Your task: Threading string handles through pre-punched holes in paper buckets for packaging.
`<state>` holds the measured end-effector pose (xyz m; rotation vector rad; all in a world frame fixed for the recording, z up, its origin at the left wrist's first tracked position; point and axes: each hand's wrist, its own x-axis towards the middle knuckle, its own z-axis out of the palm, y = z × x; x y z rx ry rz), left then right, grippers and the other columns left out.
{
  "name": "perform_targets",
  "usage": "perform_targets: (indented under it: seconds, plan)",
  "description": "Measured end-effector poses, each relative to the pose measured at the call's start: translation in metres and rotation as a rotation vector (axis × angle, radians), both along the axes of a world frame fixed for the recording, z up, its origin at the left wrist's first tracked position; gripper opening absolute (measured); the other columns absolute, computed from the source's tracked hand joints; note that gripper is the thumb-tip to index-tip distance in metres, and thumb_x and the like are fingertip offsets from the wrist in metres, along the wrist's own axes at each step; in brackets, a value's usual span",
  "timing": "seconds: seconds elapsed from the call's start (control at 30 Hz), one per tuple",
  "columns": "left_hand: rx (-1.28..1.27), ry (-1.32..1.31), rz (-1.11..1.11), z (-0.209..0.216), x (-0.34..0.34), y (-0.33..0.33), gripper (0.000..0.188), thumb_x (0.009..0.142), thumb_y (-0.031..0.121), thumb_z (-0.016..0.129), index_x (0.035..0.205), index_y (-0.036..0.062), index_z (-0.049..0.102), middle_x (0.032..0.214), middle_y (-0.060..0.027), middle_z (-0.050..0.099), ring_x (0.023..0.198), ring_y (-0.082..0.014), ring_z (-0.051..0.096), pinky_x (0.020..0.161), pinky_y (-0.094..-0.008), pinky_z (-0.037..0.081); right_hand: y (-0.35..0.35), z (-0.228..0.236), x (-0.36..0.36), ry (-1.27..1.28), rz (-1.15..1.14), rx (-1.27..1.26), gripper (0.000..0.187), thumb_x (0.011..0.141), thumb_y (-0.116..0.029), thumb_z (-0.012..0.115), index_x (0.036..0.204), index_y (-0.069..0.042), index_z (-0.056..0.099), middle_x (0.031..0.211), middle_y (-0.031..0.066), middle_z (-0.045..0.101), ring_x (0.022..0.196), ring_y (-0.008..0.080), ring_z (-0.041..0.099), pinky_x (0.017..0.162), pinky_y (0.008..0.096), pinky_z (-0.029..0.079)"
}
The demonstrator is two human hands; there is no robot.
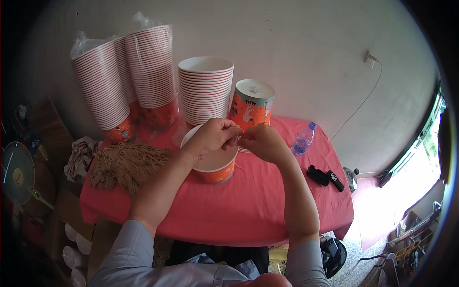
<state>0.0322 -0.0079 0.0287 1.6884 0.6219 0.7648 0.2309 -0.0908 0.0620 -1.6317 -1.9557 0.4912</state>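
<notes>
Orange paper tub [213, 176]: stands upright on the red tablecloth [229, 210], just in front of a tall stack of nested paper tubs [205, 93], right of a bundle of tan strings [125, 167]. Left hand [216, 136] and right hand [265, 143]: pinched fingertip near fingertip above its right rim; cannot tell on what, if on anything.

Left hand [215, 136] and right hand [264, 142], fingers bunched close together at open tub's [213, 177] 2 o'clock edge, anything pinched too small to tell. Around that tub on red-covered bench [215, 210]: tan string bundle [126, 165] 9 o'clock, plastic-wrapped stacks [150, 71] 10 to 11, unwrapped stack [205, 98] 12, upturned orange tub [251, 107] 1, bottle [302, 142] 3
</notes>
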Motion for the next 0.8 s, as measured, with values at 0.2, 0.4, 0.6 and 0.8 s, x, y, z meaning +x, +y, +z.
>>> perform_targets:
  seconds: [0.2,0.4,0.6,0.8]
  plan:
    - [-0.013,0.004,0.046,0.006,0.0,-0.002,0.02,0.105,0.021,0.07,0.109,0.0013,0.072,0.076,0.0007,0.065,0.067,-0.0051,0.059,0.058,-0.0232,0.047,0.007,-0.006,0.023,0.199,0.017,0.083,0.021,0.092,-0.022,0.074,0.098,-0.001,0.075,0.083,0.0086,0.074,0.071,0.0175,0.07,0.066,0.0368,0.058]
    - [-0.04,-0.028,0.019,0.013,-0.004,-0.007,0.039,0.103,0.018,0.074,0.135,0.001,0.06,0.079,0.0001,0.066,0.07,-0.0055,0.061,0.058,-0.0223,0.047,0.007,0.001,0.029,0.431,0.072,0.001,0.015,0.092,-0.016,0.072,0.098,-0.002,0.073,0.081,0.0034,0.072,0.074,0.01,0.068,0.049,0.029,0.051]
    - [-0.038,-0.065,0.012,0.012,-0.01,-0.003,0.033,0.104,0.018,0.073,0.13,0.0027,0.062,0.082,-0.0018,0.071,0.072,-0.0063,0.063,0.06,-0.0217,0.048,0.002,0.004,0.027,0.609,0.23,-0.143,0.015,0.095,-0.009,0.068,0.108,-0.003,0.074,0.09,0.0046,0.076,0.079,0.0116,0.071,0.066,0.0278,0.056]
    - [-0.016,-0.087,-0.009,0.017,-0.008,-0.006,0.028,0.106,0.022,0.07,0.127,0.004,0.064,0.093,-0.0016,0.075,0.079,-0.0068,0.066,0.068,-0.0235,0.051,-0.013,0.013,0.022,0.609,0.306,-0.272,0.018,0.096,-0.005,0.068,0.113,-0.006,0.075,0.101,0.0043,0.08,0.087,0.0121,0.076,0.068,0.0246,0.054]
